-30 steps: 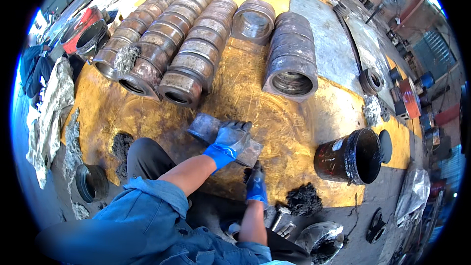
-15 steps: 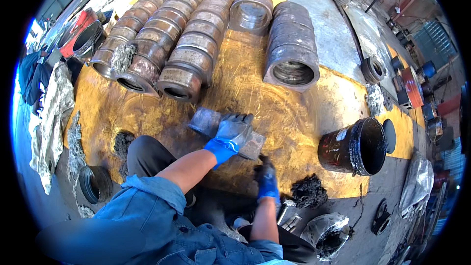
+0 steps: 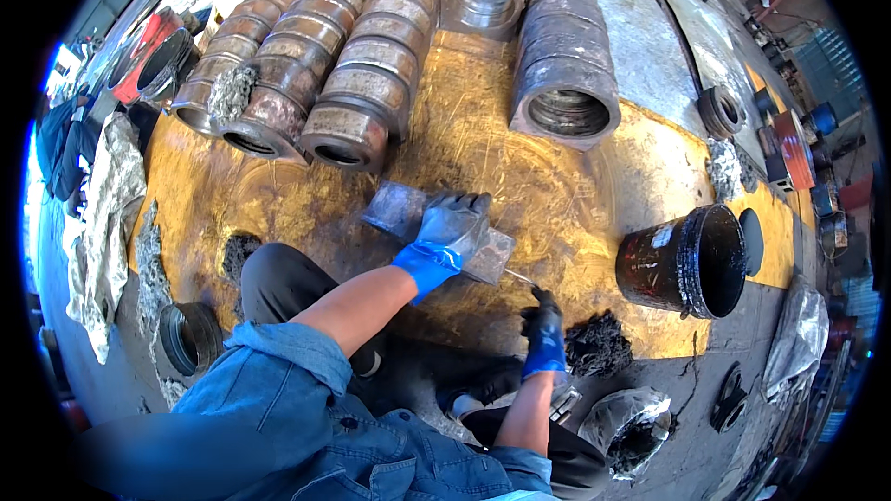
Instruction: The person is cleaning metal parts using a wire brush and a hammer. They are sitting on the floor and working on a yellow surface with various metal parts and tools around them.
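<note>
my left hand (image 3: 452, 223) flat atop grey rectangular metal plate (image 3: 408, 213) on yellow surface (image 3: 557, 195), long axis upper-left to lower-right; my right hand (image 3: 543, 320) pinching thin metal rod (image 3: 520, 276) at plate's lower-right corner.

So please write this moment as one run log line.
left hand: presses flat metal plate | right hand: grips thin tool at plate edge | black bucket: right
</note>
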Available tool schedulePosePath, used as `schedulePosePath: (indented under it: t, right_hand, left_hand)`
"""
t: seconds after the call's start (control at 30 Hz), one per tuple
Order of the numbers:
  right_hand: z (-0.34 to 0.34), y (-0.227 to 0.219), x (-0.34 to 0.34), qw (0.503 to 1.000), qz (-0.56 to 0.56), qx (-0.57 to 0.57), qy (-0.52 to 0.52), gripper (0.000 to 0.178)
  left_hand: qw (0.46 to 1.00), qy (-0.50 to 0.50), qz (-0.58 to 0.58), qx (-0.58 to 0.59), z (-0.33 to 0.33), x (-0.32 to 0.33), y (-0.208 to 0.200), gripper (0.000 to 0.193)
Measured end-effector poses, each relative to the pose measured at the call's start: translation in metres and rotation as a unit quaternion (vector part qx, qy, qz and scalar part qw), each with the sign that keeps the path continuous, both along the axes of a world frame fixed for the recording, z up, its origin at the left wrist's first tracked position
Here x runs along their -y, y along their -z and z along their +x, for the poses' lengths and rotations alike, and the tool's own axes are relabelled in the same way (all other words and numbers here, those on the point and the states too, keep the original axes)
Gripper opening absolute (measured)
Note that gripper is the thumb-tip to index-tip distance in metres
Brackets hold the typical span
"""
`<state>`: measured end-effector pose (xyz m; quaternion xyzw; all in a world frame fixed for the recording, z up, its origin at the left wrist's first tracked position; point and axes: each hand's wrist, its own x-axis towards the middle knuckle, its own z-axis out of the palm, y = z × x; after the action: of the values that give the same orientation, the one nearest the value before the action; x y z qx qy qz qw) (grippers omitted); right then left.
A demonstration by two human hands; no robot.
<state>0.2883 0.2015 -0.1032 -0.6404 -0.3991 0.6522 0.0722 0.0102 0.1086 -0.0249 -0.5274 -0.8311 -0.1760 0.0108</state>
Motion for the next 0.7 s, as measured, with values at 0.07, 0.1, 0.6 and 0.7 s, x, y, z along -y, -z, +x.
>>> schedulePosePath:
  t: [0.07,0.1,0.6,0.7]
  right_hand:
    - [0.011,0.013,-0.01,0.998,-0.04,0.016,0.04,0.049]
    - [-0.009,0.01,-0.001,0.999,-0.028,0.018,0.011,0.047]
    - [-0.073,0.017,0.048,0.993,0.091,-0.072,0.013,0.047]
    - [-0.073,-0.026,0.051,0.991,0.025,-0.125,-0.027,0.051]
  left_hand:
    - [1.0,0.001,0.017,-0.022,0.004,-0.006,-0.006,0.046]
    - [1.0,0.001,0.013,-0.019,0.004,-0.006,-0.006,0.046]
    - [1.0,0.009,-0.007,0.0,0.009,-0.019,-0.013,0.046]
    - [1.0,-0.011,-0.022,-0.003,0.001,0.005,-0.009,0.046]
